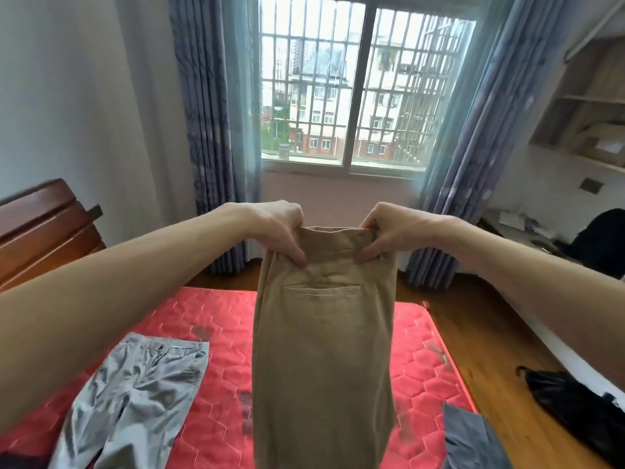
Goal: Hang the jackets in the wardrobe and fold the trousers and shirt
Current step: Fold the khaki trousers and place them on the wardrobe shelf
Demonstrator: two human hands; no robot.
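Note:
Tan trousers (324, 350) hang in the air over the bed, waistband up, back pocket facing me, legs doubled together. My left hand (280, 228) pinches the waistband's left end and my right hand (382, 231) pinches its right end. Light grey trousers (135, 390) lie crumpled on the red mattress (216, 316) at the lower left. A blue-grey garment (470, 438) lies at the mattress's lower right corner, partly cut off by the frame.
A wooden headboard (44, 225) stands at the left. Ahead is a barred window (365, 89) between blue curtains. A black bag (575, 411) lies on the wood floor at the right, under a desk (521, 228) and wall shelves (592, 106).

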